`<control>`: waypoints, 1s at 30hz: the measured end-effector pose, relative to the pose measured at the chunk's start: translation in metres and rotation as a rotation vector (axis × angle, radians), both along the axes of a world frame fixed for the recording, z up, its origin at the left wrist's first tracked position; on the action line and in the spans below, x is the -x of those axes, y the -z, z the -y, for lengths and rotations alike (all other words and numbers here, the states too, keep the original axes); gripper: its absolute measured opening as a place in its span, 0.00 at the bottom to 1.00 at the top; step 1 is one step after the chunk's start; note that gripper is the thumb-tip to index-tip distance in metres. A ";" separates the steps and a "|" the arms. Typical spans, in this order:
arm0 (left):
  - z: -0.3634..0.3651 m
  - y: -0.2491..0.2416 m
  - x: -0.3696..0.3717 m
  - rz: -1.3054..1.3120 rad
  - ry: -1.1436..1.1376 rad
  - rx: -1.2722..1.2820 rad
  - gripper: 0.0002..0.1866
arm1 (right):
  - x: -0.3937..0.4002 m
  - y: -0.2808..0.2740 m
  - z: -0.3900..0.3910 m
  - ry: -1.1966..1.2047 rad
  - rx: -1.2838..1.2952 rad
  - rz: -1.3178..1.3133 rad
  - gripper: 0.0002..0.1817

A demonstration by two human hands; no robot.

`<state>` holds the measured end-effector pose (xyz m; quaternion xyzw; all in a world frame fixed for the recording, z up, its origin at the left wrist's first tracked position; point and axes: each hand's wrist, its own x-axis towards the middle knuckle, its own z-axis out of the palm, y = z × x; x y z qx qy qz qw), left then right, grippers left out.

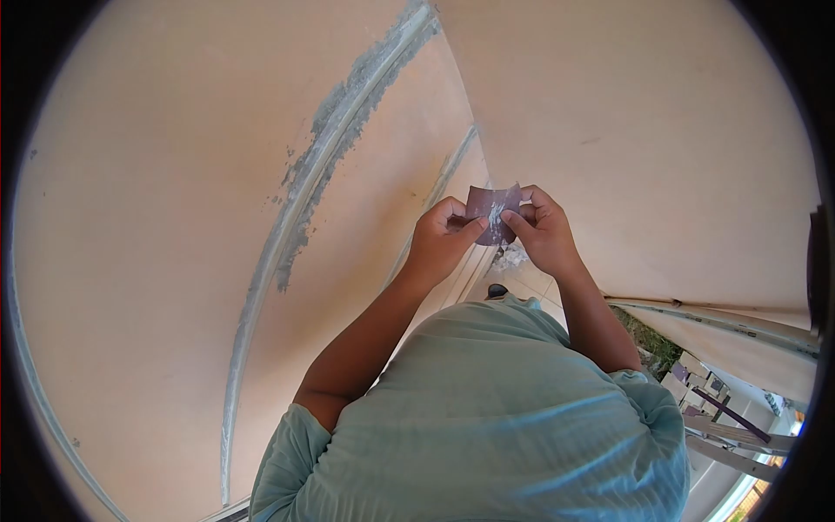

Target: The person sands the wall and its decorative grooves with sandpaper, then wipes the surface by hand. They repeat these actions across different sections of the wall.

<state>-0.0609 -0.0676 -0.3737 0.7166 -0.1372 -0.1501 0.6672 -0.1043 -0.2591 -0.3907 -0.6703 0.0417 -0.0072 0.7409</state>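
A small square of dark brown sandpaper [484, 205] with whitish dust streaks down its middle is held up in front of me by both hands. My left hand [442, 239] pinches its left edge between thumb and fingers. On the opposite side, my right hand [546, 233] grips the right edge, its thumb pressed on the dusty face. The sheet bends slightly between them, its top corners curling up. Some fingers are hidden behind it.
Pinkish wall panels [156, 217] rise on the left, with a grey-filled seam [304, 191] running up them. Another wall [644, 157] meets them at a corner. Whitish crumpled debris [511, 257] lies on the tiled floor. Stacked items [696, 378] stand at lower right.
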 end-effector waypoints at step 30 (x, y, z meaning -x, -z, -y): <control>-0.018 -0.010 -0.021 -0.455 0.070 0.376 0.11 | 0.027 0.006 -0.021 -0.007 0.247 -0.098 0.18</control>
